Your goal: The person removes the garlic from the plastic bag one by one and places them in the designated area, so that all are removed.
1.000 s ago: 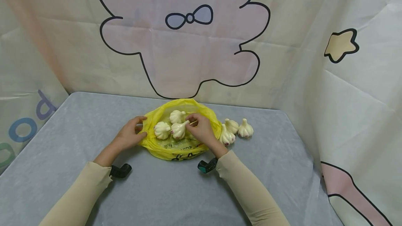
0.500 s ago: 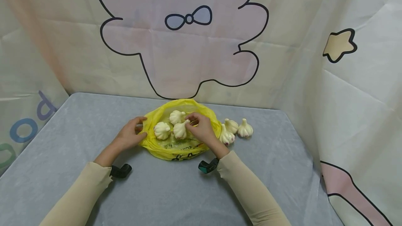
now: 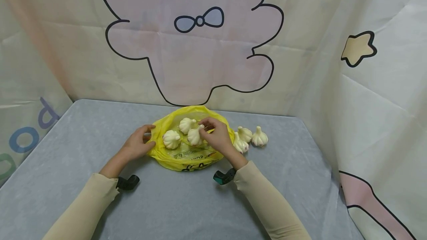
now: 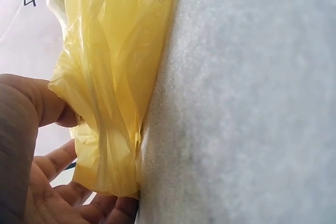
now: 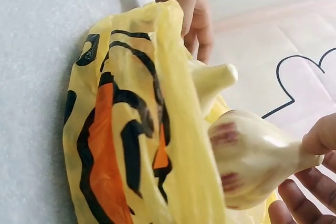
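A yellow plastic bag [image 3: 186,164] lies with its mouth spread wide on the table. Its left edge is held by my left hand [image 3: 138,143]; in the left wrist view the thumb [image 4: 55,106] and fingers meet the crumpled plastic. Inside the mouth, my right hand [image 3: 217,133] pinches a garlic bulb [image 5: 252,161] by its stem, tilted, between thumb and fingertips. Two other garlic bulbs sit in the bag, one at the left [image 3: 171,139] and one farther back [image 3: 186,125]. Black and orange print shows on the bag's side in the right wrist view.
Just right of the bag stand three more garlic bulbs, the outermost garlic bulb [image 3: 259,136] slightly apart. A grey cloth [image 3: 173,206] covers the table [image 3: 100,121]. Behind it hangs a printed curtain [image 3: 300,66] with a cartoon animal.
My right hand has raised the pinched garlic bulb slightly and shifted it a little to the right. My left hand stays at the bag's left edge.
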A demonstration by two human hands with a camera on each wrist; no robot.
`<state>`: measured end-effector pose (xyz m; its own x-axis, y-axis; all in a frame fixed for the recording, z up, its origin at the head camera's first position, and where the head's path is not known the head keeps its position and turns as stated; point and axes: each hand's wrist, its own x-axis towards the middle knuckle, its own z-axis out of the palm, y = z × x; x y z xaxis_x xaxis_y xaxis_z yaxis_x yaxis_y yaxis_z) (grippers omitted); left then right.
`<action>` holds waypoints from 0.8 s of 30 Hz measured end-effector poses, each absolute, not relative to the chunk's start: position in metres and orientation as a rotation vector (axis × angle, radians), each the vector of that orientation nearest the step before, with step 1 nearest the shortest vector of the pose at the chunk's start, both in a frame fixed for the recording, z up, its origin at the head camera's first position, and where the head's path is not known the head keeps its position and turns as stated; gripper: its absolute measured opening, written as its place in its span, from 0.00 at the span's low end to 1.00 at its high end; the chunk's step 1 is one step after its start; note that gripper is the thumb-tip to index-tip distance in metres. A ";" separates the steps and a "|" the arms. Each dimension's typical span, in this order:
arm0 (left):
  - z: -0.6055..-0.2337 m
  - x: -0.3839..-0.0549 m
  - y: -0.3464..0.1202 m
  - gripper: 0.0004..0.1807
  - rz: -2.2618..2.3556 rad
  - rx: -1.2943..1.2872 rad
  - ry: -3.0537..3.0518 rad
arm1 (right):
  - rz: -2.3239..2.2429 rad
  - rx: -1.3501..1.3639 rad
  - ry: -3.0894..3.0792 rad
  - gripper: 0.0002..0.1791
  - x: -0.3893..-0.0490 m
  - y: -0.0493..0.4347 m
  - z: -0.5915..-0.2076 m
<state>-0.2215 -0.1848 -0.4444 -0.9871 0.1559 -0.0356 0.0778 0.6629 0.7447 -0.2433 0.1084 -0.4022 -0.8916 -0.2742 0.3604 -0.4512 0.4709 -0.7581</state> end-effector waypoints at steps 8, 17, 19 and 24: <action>-0.443 -0.221 -0.184 0.33 1.231 0.187 2.776 | 1.416 0.599 -2.523 0.11 -0.241 0.113 -0.397; -0.441 -0.220 -0.184 0.33 1.233 0.195 2.778 | 1.468 0.566 -2.481 0.10 -0.240 0.122 -0.394; -0.441 -0.220 -0.184 0.33 1.231 0.195 2.778 | 1.468 0.567 -2.470 0.09 -0.240 0.125 -0.393; -0.440 -0.219 -0.184 0.33 1.227 0.190 2.773 | 1.443 0.563 -2.450 0.09 -0.239 0.134 -0.389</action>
